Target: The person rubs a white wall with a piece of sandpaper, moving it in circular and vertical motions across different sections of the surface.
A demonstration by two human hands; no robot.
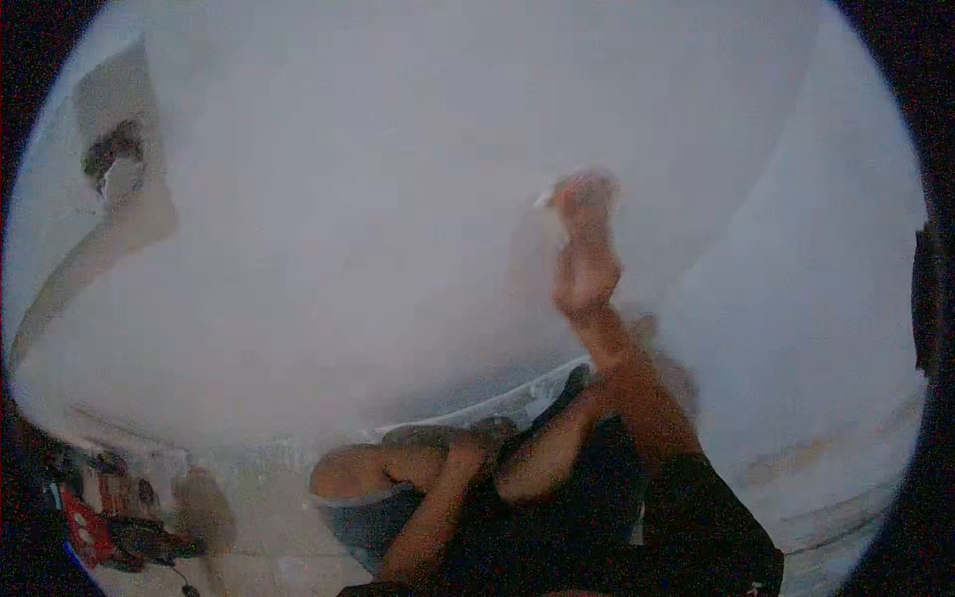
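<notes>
Pale wall (348, 199) fills most of bg, w/ 1 red item (90, 527) low at far L. 2 hands: R hand (589, 254) raised at the wall, 1 small white item (546, 202) by its fingertips, too blurred to tell if clamped; L hand (476, 453) low by 2 bent legs (545, 453), grip unclear.

Dim, bluish-grey light falls softly across the pale surface (398, 219), leaving it hazy and low in contrast. Motion blur smears the right hand (589, 254). Coarse grain speckles the dark sleeve (711, 517); outlines bow toward the rounded rim, and all 4 corners are black.
</notes>
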